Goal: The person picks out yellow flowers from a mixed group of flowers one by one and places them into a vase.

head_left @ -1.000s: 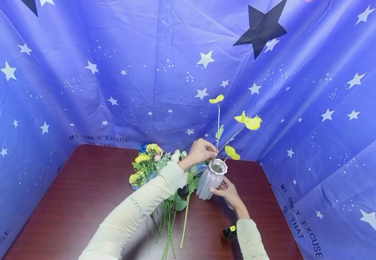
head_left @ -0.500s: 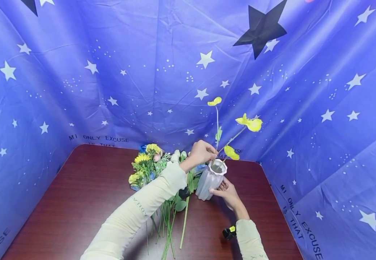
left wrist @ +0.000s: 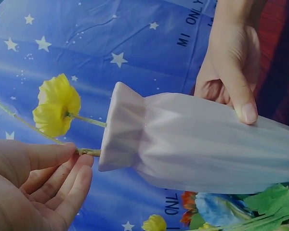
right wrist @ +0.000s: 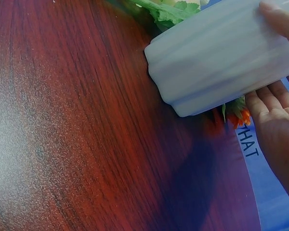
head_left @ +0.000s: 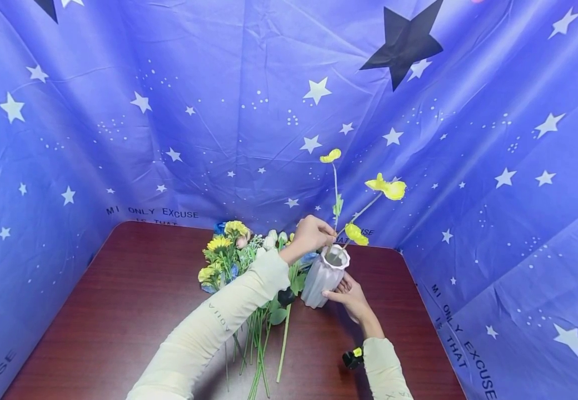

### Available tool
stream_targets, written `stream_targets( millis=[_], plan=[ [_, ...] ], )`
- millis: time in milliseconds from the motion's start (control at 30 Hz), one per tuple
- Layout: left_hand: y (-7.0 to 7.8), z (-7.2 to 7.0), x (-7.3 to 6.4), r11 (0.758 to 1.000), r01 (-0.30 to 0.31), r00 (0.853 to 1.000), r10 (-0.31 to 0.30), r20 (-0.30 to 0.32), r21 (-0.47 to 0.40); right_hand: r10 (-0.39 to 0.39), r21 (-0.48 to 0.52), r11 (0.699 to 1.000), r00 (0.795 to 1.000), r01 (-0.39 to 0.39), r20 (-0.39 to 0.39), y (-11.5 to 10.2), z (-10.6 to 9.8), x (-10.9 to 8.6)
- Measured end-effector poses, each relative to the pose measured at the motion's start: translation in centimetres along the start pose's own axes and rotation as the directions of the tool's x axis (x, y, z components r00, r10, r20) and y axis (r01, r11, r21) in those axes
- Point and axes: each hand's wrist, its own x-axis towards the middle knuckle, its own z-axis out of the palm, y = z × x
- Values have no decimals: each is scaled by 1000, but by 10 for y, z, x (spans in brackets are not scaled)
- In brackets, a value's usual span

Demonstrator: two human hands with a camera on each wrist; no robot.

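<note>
A pale, pinkish-white ribbed vase [head_left: 320,284] leans slightly over the table. My right hand [head_left: 353,300] grips its side, with the thumb along the front and the other fingers behind. At the vase's mouth my left hand [head_left: 311,233] pinches a yellow flower's stem [left wrist: 89,152] between thumb and fingertips. That stem's lower end goes inside the scalloped rim and is hidden there. Yellow blooms rise above the rim: a small upper one [head_left: 330,156], a larger one [head_left: 390,189] to the right, and a low one [left wrist: 58,107] close to the mouth.
Left of the vase lies a pile of flowers, with yellow blooms [head_left: 219,244], white buds and blue petals. Their long green stems [head_left: 256,355] point toward the table's near edge. A small black object [head_left: 353,358] sits by the right sleeve. Star-printed blue cloth [head_left: 249,111] surrounds the table.
My left hand has shifted slightly down and right, and the yellow blooms have dipped a little with it. The right hand and vase have kept their place.
</note>
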Motion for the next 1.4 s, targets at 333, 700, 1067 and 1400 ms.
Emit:
stream_targets(
  millis=[333, 700, 1067, 1400],
  plan=[
    [-3, 3, 3, 1000, 10, 1000, -10, -4, 1, 6, 2, 1000, 1000, -6, -24, 1, 1, 1],
    [-2, 4, 3, 999, 23, 1000, -23, 5, 31, 0, 2, 1000, 1000, 0, -8, 0, 1, 1],
    [-2, 2, 1, 999, 27, 999, -28, 30, 27, 10, 4, 1000, 1000, -10, -16, 1, 1, 1],
    [-3, 1, 3, 1000, 11, 1000, -12, 27, 27, -1, -2, 1000, 1000, 1, -14, 0, 2, 1]
  ],
)
